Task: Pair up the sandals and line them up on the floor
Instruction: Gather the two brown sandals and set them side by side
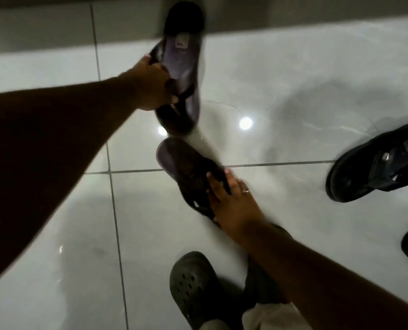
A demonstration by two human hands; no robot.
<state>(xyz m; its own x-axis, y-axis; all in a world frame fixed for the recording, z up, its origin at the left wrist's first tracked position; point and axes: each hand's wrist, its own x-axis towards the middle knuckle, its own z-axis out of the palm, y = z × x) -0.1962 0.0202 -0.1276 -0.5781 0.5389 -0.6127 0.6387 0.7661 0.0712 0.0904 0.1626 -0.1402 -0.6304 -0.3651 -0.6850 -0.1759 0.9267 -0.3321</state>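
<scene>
Matching the brown pair

My left hand (152,88) grips one sandal (181,75); my right hand (231,203) clasps its mate (186,170). Best set side by side, toes aligned.

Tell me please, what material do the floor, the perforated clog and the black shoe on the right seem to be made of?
Floor: glazed ceramic or porcelain tile, probably; glossy, mirrors lamps, with grout lines.
Perforated clog: moulded foam or rubber, seemingly; matte grey, one piece, round holes.
Black shoe: leather or imitation, smooth with soft shine; the strap looks like fabric.
</scene>
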